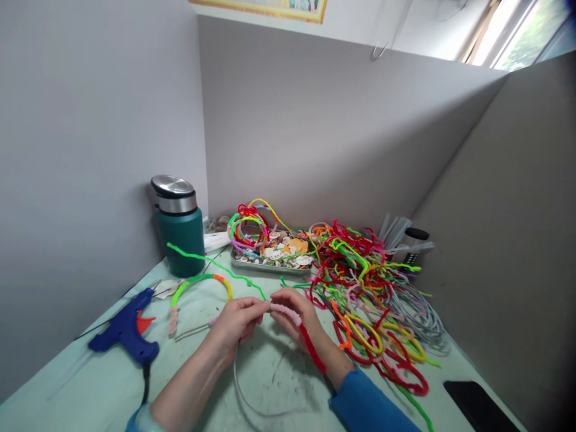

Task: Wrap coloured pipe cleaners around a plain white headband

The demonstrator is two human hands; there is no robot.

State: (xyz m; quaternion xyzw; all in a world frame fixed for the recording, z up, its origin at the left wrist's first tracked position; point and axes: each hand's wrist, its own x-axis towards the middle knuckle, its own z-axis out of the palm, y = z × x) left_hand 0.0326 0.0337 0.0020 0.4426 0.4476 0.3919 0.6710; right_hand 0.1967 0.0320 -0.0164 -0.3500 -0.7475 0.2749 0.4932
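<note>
A thin grey headband, partly wrapped in pink and red pipe cleaner (pixel 311 349), is held between my two hands. My left hand (pixel 240 321) is closed, pinching the band where the pink wrapping ends; the bare grey strip (pixel 240 390) curves down below it. My right hand (pixel 300 318) curls round the pink part, its fingertips close to the left ones; the red part lies along its wrist. From the pinch a bright green pipe cleaner (pixel 216 264) reaches up and left. My fingers partly hide the joint.
Left stand a blue glue gun (pixel 123 330), a multicoloured wrapped headband (pixel 198 279) and a green bottle (pixel 181 240). Behind is a tray (pixel 274 269) of shells with wrapped rings. At right lie heaped pipe cleaners (pixel 351 258), grey bands (pixel 423 318) and a black phone (pixel 481 407). Grey partitions surround the table.
</note>
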